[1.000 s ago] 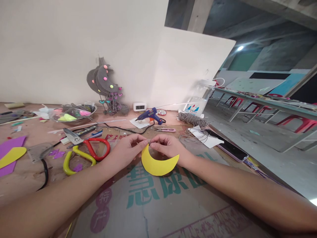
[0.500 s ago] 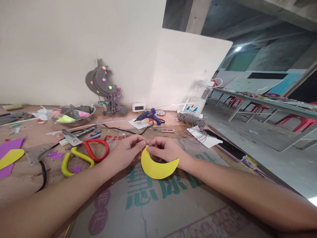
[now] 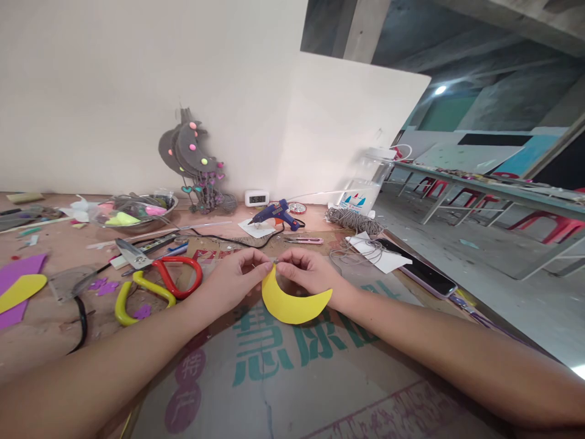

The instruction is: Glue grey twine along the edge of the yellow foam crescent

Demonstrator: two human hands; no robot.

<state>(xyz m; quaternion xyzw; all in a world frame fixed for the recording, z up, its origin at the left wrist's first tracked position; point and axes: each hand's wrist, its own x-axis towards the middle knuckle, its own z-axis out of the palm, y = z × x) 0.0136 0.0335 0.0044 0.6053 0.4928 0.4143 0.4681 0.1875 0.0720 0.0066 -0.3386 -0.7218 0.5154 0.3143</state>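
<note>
And the right thumb has slid back off the face of the yellow crescent [image 3: 297, 310] to its upper tip, while the crescent itself has tipped up slightly! The left hand [image 3: 237, 280] pinches that tip between thumb and fingers. The right hand [image 3: 311, 274] meets it there, thumb and fingers drawn in close; whether they pinch the tip or merely rest against it, I can't tell. The crescent sits between the hands, curving below the fingertips, its other point near the right wrist, all above the printed cardboard [image 3: 219, 396].

Outward we go! Just beyond the hands lies a pink cutter [image 3: 306, 241], and behind it a blue glue gun [image 3: 276, 212], nozzle over white paper [image 3: 256, 230], a small clock [image 3: 258, 197] close by. Off to the left, scissors [image 3: 176, 261] with one red handle and one yellow; farther out, a yellow piece [image 3: 22, 294] lies across a purple sheet [image 3: 27, 266]. Over to the right, grey cord [image 3: 354, 221] is bundled before a clear jug [image 3: 365, 177], with a phone [image 3: 425, 273] nearby. At the back, a grey crescent ornament [image 3: 189, 149] hangs against the white panel [image 3: 256, 91]!
</note>
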